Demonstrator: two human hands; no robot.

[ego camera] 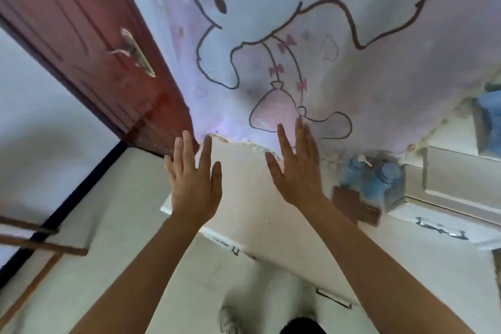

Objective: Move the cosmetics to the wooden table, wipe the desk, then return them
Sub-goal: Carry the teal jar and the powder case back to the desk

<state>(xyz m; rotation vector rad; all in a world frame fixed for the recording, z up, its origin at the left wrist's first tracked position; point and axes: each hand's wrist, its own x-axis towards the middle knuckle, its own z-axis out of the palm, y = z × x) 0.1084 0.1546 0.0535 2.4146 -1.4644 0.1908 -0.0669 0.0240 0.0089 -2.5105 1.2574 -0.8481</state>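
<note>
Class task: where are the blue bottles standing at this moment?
In the head view the blue bottles stand at the right of the white desk, by the cartoon wall, behind the brown case and right of the right hand.

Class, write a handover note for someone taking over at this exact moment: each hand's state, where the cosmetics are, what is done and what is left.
Left hand: open, fingers straight, holding nothing, held out over the white desk.
Right hand: the same.
Cosmetics: two blue bottles and a brown case sit on the desk's right side, near the wall.
Done: nothing that shows; no cloth in view.
Left: likely all of it: move them off, wipe the desk, return them.
</note>
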